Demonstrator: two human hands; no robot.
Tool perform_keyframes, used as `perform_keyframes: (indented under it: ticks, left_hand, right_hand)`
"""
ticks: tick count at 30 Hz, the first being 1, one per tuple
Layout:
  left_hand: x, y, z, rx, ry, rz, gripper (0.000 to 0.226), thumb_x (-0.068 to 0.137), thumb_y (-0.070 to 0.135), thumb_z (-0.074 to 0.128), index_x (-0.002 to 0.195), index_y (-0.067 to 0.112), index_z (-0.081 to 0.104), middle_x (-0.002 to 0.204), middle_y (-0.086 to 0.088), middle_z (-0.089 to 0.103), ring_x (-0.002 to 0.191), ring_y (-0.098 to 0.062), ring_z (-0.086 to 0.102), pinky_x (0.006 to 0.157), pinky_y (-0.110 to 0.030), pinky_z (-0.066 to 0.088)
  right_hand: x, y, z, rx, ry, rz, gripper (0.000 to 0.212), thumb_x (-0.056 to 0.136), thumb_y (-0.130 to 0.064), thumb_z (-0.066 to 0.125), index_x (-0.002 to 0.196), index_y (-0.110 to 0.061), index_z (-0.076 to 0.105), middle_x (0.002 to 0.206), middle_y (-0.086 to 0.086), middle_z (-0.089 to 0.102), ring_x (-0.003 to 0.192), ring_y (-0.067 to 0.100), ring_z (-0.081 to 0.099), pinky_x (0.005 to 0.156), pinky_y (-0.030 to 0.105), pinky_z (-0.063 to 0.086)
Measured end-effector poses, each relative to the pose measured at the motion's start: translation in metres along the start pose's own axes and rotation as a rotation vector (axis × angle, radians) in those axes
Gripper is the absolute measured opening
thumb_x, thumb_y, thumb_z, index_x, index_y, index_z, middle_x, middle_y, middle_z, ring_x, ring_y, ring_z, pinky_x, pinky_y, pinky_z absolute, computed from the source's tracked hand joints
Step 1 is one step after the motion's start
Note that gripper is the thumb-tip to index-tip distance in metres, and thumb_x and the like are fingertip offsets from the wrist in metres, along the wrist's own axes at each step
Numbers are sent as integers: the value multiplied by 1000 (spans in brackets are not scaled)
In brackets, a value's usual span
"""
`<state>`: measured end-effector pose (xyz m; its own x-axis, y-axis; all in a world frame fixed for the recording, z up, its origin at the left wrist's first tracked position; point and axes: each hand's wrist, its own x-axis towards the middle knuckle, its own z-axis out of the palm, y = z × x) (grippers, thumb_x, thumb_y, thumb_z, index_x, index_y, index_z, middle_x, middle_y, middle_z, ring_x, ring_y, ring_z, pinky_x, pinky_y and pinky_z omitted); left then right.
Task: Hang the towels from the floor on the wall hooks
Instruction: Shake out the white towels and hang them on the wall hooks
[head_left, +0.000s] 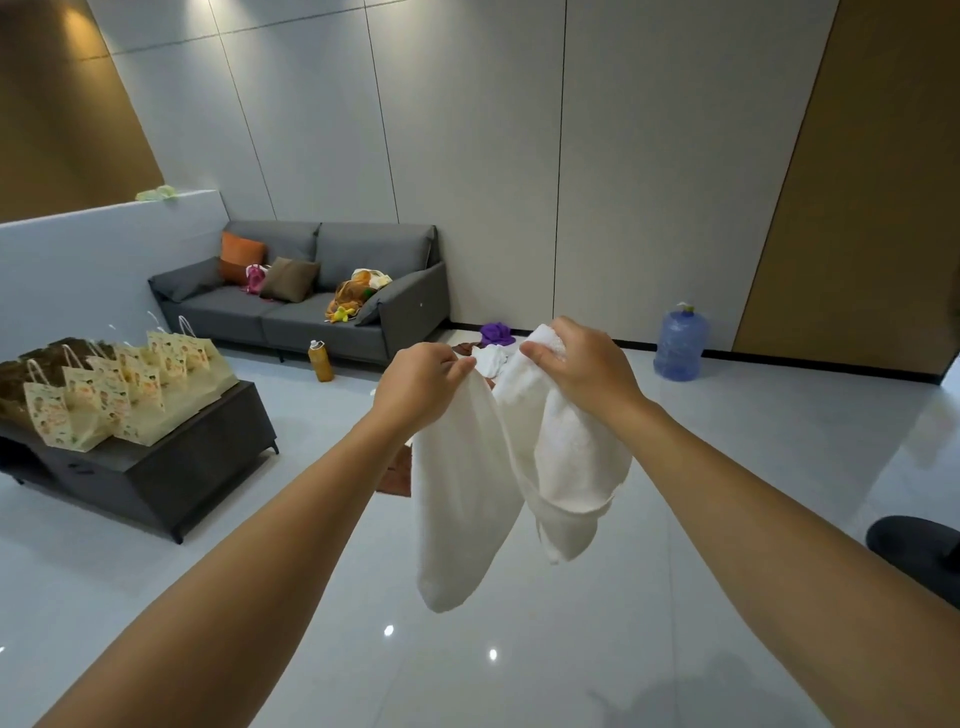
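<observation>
In front of the sofa (311, 312), above the glossy floor (727, 467), a white towel (467, 493) hangs in the air between two raised hands. The left hand (423, 384) pinches one upper edge: its fingers (457, 366) are curled tightly and close against the thumb on the cloth. The right hand (582, 364) grips a bunched upper part of the same towel, with the fingers curled round the cloth and the thumb pressing it from the near side. Below the hands the towel falls in two loose folds, clear of the floor.

To the right of the sofa, at the foot of the wall, lies a purple towel (497, 332). A small white towel (488, 358) lies just nearer than it, partly hidden by the hands. A brown towel (397, 470) lies on the floor in front of the sofa, mostly covered by the left forearm and the hanging cloth.

Further right of the sofa stands a blue water jug (680, 343). An orange bottle (321, 360) stands just before the sofa's front edge. To the left, nearer than the sofa, a low table (171, 467) carries rows of paper bags (124, 384).
</observation>
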<state>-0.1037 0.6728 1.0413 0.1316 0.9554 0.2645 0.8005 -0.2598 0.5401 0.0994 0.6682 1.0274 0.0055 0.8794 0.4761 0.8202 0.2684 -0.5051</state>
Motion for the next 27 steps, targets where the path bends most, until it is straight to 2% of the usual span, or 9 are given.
perform_keyframes:
  ticks: [2, 5, 7, 9, 13, 15, 18, 23, 27]
  left_hand:
    - [43, -13, 13, 4, -5, 8, 38, 97, 42, 53, 95, 7, 68, 84, -8, 67, 78, -24, 64, 76, -45, 57]
    - [117, -39, 32, -23, 12, 24, 42, 96, 45, 54, 91, 5, 68, 82, -11, 67, 77, -27, 64, 75, -48, 57]
    - [165, -53, 42, -47, 25, 59, 42, 95, 45, 54, 89, 6, 68, 79, -10, 67, 75, -25, 64, 75, -48, 57]
    - [214, -62, 50, -73, 19, 83, 40, 95, 45, 55, 88, 8, 69, 78, -8, 67, 73, -23, 64, 74, -48, 57]
    - [308, -70, 64, -80, 14, 124, 40, 95, 45, 55, 90, 8, 69, 80, -7, 68, 74, -23, 64, 73, -48, 57]
    - [353, -72, 76, -69, 5, 137, 39, 96, 44, 54, 89, 9, 69, 79, -6, 68, 73, -22, 64, 73, -48, 57]
    - [413, -76, 100, -39, -13, 140, 40, 96, 43, 54, 86, 7, 69, 76, -7, 67, 72, -23, 62, 72, -48, 57]
    - [518, -70, 152, -13, -18, 136, 41, 97, 42, 53, 83, 6, 67, 74, -7, 65, 72, -24, 61, 72, -47, 55]
    - [605, -49, 200, 8, -20, 116, 36, 97, 40, 53, 85, 9, 68, 75, -2, 63, 76, -24, 60, 70, -41, 53]
  right_hand:
    - [35, 18, 18, -11, 4, 3, 38, 94, -51, 53, 74, -21, 39, 66, -6, 46, 65, 19, 46, 53, 32, 31]
    - [96, 42, 50, -32, 5, 16, 40, 94, -51, 53, 69, -26, 34, 64, -6, 44, 62, 17, 44, 54, 32, 32]
    - [135, 53, 68, -38, 11, 50, 36, 94, -51, 52, 73, -23, 42, 68, -4, 49, 64, 18, 47, 55, 33, 37]
    - [179, 62, 82, -56, 18, 80, 39, 94, -51, 52, 82, -14, 49, 73, 1, 54, 67, 20, 50, 58, 36, 40]
    - [258, 83, 105, -67, 51, 99, 43, 95, -48, 53, 68, -24, 29, 63, -5, 41, 58, 11, 39, 49, 31, 24]
    - [294, 102, 118, -66, 60, 105, 41, 95, -48, 53, 71, -20, 35, 65, -2, 44, 59, 17, 41, 51, 33, 25]
    - [343, 139, 133, -55, 68, 117, 42, 95, -48, 53, 81, -10, 43, 65, 0, 45, 63, 21, 43, 53, 34, 27]
    - [429, 218, 155, -43, 82, 112, 41, 95, -48, 54, 76, -15, 37, 62, -5, 41, 57, 13, 37, 49, 31, 24]
    - [506, 292, 167, -25, 74, 91, 41, 95, -47, 53, 75, -16, 35, 62, -6, 39, 56, 13, 35, 49, 31, 23]
